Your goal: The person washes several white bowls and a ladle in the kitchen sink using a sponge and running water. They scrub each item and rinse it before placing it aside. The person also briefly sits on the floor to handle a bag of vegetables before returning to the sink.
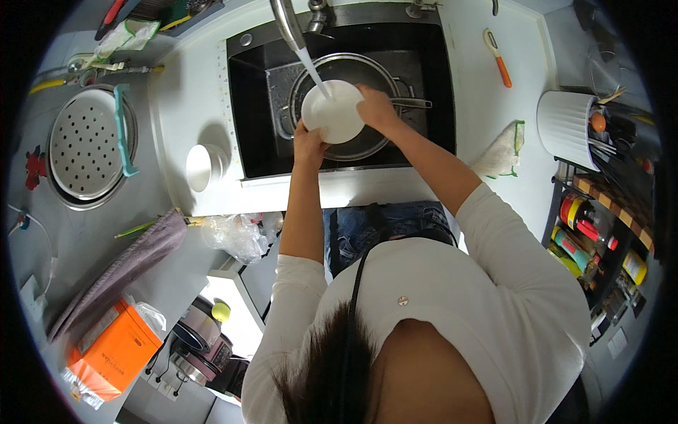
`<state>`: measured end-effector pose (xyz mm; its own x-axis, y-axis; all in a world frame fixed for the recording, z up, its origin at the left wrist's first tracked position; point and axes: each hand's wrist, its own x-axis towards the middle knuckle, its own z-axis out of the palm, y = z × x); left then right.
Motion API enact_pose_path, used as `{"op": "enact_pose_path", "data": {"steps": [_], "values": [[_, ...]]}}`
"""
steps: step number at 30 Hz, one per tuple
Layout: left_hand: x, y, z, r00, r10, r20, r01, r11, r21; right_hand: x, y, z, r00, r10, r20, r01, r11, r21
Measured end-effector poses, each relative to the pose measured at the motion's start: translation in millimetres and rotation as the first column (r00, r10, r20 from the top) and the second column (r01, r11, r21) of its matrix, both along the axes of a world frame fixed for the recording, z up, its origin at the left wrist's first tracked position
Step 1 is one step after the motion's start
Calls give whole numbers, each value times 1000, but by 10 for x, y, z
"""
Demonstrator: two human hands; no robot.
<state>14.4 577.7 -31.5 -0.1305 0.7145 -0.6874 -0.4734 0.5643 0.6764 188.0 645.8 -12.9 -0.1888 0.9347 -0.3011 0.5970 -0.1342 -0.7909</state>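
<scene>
Under the running faucet [288, 26] I hold a white bowl [336, 114] between both hands. My left hand [310, 144] grips its lower left rim. The upper right edge is in my right hand [377, 108]. A stream of water [313, 69] falls onto the bowl near its top. Below it, a round metal pan [365, 153] with a glass-like middle and a long handle [413, 103] sits in the black sink [254, 138]. The bowl hides part of the pan, so I cannot tell whether that middle is a lid.
White bowls or cups [204, 167] stand on the counter left of the sink. To the right lie an orange-handled peeler [498, 58] and a green-edged cloth [503, 151]. A white ribbed utensil holder [567, 127] is farther right. A perforated white steamer tray [87, 143] hangs on the left wall.
</scene>
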Motion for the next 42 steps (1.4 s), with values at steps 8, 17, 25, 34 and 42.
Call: {"op": "enact_pose_path", "data": {"steps": [8,17,25,34,42], "values": [[32,-92,1,1000,19,1,-18,999,-31,-7,-8,-242,979,145,141,-155,986,61],[-144,-87,168,977,-72,199,80,996,-33,114,42,27,929,-147,-338,-51,858,-512],[-86,136,798,914,-231,-332,248,969,9,-192,54,-476,588,-637,-499,-75,571,-817],[-20,-1,1138,-167,-34,-985,434,895,-105,-201,270,-519,818,-375,-436,80,825,-560],[-1029,-412,1297,-266,277,-923,289,937,198,132,67,-414,556,427,713,-540,838,-81]]}}
